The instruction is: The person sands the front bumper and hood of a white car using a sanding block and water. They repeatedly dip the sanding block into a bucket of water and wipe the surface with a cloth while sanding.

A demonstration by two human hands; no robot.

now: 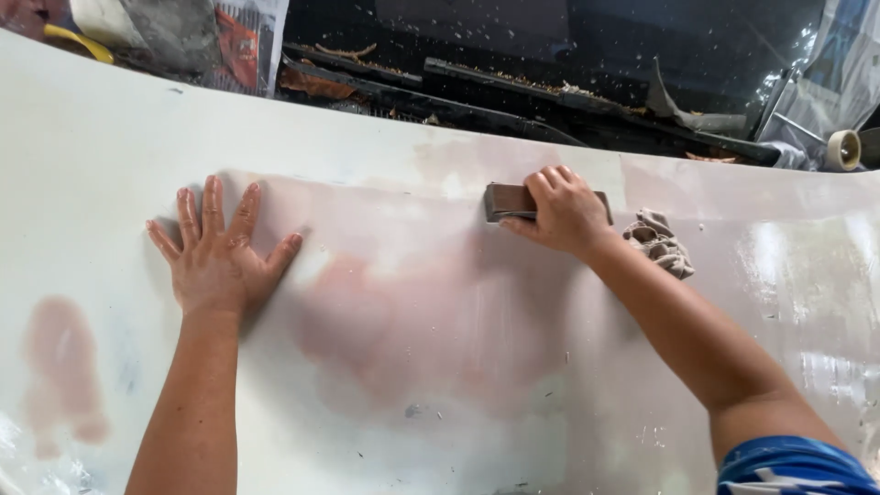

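A wide white car hood (431, 394) with pinkish filler patches fills the view. My left hand (218, 252) lies flat on it, fingers spread, holding nothing. My right hand (559, 213) grips a dark brown rectangular sanding block (507, 202) pressed against the hood near its far edge. A crumpled beige rag (660, 243) lies on the hood just right of my right wrist.
Beyond the hood's far edge are the dark windshield (568, 46) and black wiper arms (513, 78) with dry debris. A roll of masking tape (843, 149) sits at the far right. Masking paper (238, 41) hangs at top left. The hood's right side is wet and glossy.
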